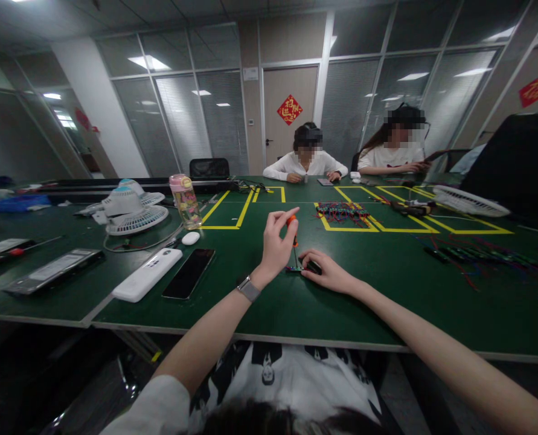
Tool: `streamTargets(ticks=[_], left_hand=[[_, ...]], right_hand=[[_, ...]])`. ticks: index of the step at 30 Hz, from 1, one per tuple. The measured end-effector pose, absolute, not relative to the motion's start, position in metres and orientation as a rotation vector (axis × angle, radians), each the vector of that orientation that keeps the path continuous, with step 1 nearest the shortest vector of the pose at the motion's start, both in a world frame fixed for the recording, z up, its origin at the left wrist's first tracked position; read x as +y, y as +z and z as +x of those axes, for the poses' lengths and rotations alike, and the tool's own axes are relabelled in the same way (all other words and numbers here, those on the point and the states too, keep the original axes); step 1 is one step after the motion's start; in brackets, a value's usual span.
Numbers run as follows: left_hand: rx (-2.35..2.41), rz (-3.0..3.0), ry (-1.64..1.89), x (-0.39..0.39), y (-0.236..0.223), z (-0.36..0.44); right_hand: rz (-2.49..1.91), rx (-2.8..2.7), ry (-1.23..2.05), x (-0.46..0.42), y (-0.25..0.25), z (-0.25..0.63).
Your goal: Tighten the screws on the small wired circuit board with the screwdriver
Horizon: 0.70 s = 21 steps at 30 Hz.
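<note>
My left hand (278,244) is closed around the orange handle of a screwdriver (294,243), whose shaft points straight down. The screwdriver's tip meets a small circuit board (294,269) lying on the green table. Beside it, my right hand (326,272) rests low on the table with its fingers curled on a small black part (313,267) at the board's right end. My fingers partly cover that part, so its kind cannot be made out.
A black phone (189,273), a white power bank (148,275) and a bottle (185,202) stand left of my hands. Boards with red and blue wires (343,211) lie inside yellow tape, more (486,254) at right. Fans (135,208) are at left. Two people sit opposite.
</note>
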<state>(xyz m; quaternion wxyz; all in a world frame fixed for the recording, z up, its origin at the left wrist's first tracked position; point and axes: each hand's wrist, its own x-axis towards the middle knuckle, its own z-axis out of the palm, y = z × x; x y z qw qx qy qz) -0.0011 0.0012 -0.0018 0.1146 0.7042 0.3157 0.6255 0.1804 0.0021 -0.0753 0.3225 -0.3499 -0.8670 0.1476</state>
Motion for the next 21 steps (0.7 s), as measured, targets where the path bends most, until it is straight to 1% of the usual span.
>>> streamTargets(ticks=[6,14,21], left_hand=[[0.823,2.015,1.806,0.0032,-0.0026,-0.0017],[0.965,2.050,1.856,-0.0001,0.0006,-0.0013],[0.827,2.006,1.806,0.0035,-0.0031,-0.0012]], right_hand=[[-0.924,-2.284,0.404,0.0031,-0.0758,0.1816],[-0.937,-2.273,0.416,0.0035,-0.0761,0.1818],[-0.936,-2.270,0.420,0.0041,-0.0771,0.1823]])
